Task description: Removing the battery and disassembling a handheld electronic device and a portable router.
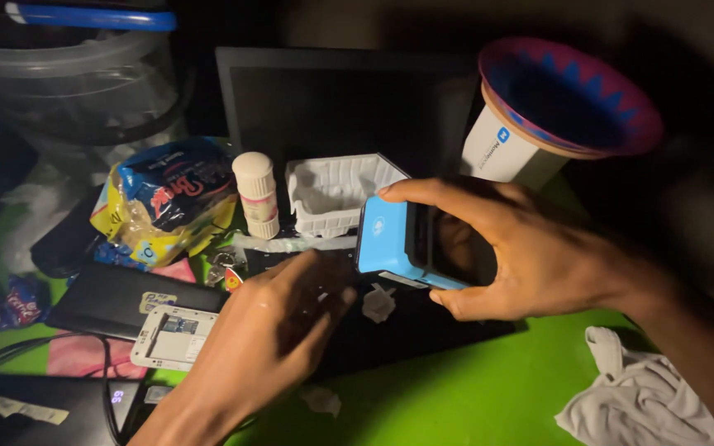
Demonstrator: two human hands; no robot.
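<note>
Green tabletop [489, 388] is filling the lower half of the frame, dimly lit, with a dark flat screen [340, 107] leaning upright at the top centre and a clear plastic tub with a blue lid [76, 74] sitting in the upper left. A flared pink and blue woven basket [572, 95] is resting at the upper right. The person's right hand [530, 248] is reaching in from the right and grasping a small blue and black handheld device [419, 244] at centre frame, thumb along its top edge, fingers curled under it, holding it just above a dark flat slab. Their left hand [266, 339] is coming up from the lower left, fingers bent loosely over that slab; I cannot tell whether it is pinching anything. A crinkled snack bag [167, 198] is lying at left centre, beside a white moulded tray [332, 194] and a small white bottle [256, 194] standing upright. A crumpled white cloth [638, 396] is lying at the lower right, and an opened phone back [173, 337] is lying lower left.
</note>
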